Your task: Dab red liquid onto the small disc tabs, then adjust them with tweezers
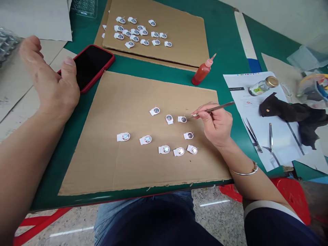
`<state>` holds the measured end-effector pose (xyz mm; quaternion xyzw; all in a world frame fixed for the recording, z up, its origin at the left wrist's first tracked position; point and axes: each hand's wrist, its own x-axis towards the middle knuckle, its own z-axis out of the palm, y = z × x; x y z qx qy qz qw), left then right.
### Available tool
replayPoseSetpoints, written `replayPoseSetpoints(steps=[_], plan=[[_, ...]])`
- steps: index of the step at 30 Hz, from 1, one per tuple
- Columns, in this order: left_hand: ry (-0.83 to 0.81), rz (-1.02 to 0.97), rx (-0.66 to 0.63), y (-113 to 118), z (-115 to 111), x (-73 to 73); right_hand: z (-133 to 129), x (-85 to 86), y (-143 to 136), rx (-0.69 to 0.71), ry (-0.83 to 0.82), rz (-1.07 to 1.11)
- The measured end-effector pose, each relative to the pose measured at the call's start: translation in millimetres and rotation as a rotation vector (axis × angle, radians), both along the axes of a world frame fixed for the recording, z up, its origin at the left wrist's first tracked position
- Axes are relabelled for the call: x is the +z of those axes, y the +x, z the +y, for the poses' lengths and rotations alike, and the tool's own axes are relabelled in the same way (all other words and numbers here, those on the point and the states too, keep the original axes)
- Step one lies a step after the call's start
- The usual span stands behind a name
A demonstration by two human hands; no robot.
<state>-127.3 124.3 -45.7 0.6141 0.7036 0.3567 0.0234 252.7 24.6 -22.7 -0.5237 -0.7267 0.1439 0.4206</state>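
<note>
My right hand pinches slim metal tweezers, their tip at a small round metal piece on a white tab. Several like pieces lie spread on the brown cardboard sheet, among them one at the left and one at the upper middle. Each has a dark or shiny disc, and thin pins stick out of some. Raised at the left is my left hand, fingers apart and holding nothing. It is beside a red-cased phone and overlaps its edge in view.
Behind stands a red dropper bottle, near stacked cardboard bearing several more pieces. At the right, a printed sheet holds a gold-lidded jar, more tweezers and black cloth. A red stool stands below.
</note>
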Motion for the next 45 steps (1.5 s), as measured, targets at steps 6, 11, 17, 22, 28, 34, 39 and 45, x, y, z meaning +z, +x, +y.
replayPoseSetpoints(steps=[6, 11, 17, 22, 28, 34, 39, 45], plan=[[0.025, -0.066, -0.01, 3, 2, 0.4, 2, -0.7, -1, 0.022, 0.011, 0.006], [0.055, -0.02, -0.063, -1, 2, -2.2, 0, -1.0, -3, 0.009, -0.007, 0.007], [0.045, 0.058, -0.024, -2, 1, -4.4, 1, -1.5, -7, 0.036, 0.055, -0.039], [0.034, -0.038, -0.011, 3, 1, -1.2, 1, -2.3, -8, 0.035, 0.028, -0.056], [-0.068, -0.205, 0.086, 7, 0, 5.3, -3, 15.1, -10, -0.008, 0.012, 0.092], [0.049, -0.212, -0.044, 11, -4, 6.1, 7, 31.1, -35, 0.075, -0.042, 0.027], [0.043, -0.223, -0.062, 12, -5, 4.9, 11, 14.0, -43, 0.035, -0.072, 0.08], [0.03, -0.247, -0.087, 12, -2, 2.4, 11, 0.6, -42, 0.077, -0.077, 0.095]])
